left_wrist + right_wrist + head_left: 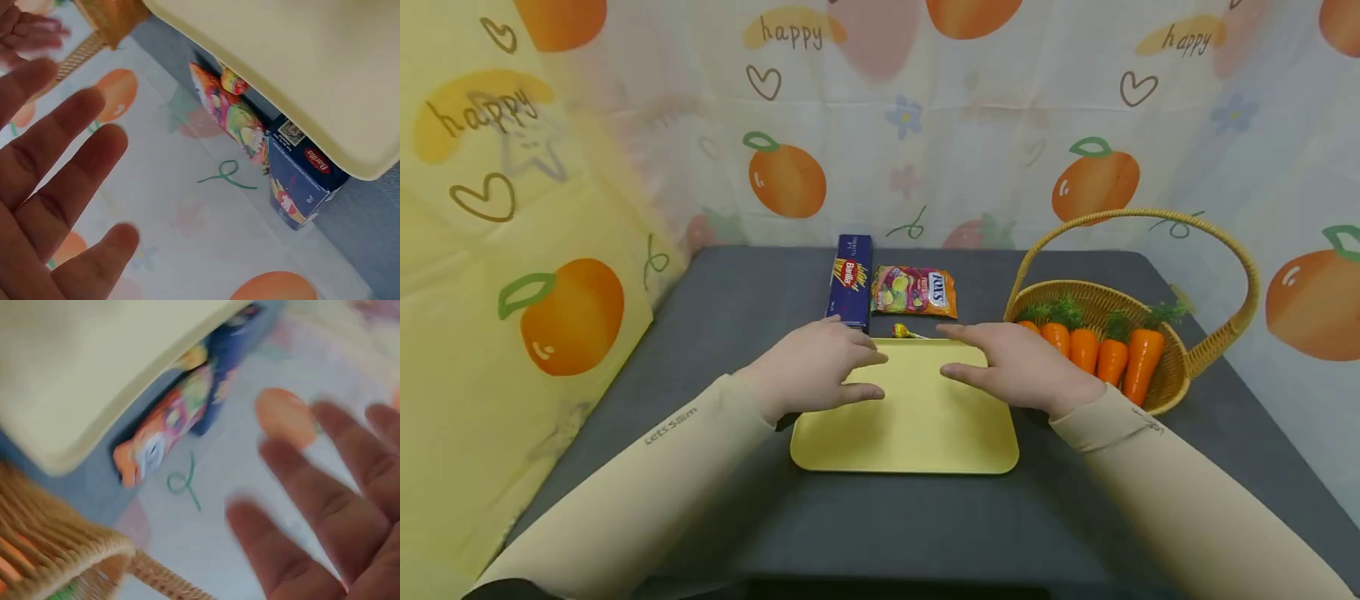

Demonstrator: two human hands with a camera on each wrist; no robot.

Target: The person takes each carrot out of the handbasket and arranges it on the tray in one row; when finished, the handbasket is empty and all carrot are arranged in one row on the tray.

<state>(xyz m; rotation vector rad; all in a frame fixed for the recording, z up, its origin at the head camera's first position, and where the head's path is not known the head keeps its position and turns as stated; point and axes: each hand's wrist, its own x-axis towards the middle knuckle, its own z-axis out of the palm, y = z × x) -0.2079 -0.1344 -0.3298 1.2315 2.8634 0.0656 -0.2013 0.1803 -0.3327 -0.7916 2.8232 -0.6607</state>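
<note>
A yellow tray (910, 442) lies on the dark table in the head view. My left hand (820, 367) hovers over its left side, fingers extended and holding nothing. Over the tray's right side is my right hand (1015, 362), also empty with its fingers spread. Just behind the tray's far edge lies a small wrapped lollipop (902, 331). Farther back are a blue Barilla spaghetti box (852, 283) and a Fox's candy bag (913, 292), side by side. In the wrist views the left fingers (69, 169) and right fingers (312, 487) are apart from every object.
A wicker basket (1176, 387) with a tall handle stands right of the tray, close to my right hand. Several orange carrots (1142, 362) with green tops lie in it. A fruit-printed curtain (917, 142) hangs behind the grey table (737, 300) and along both sides.
</note>
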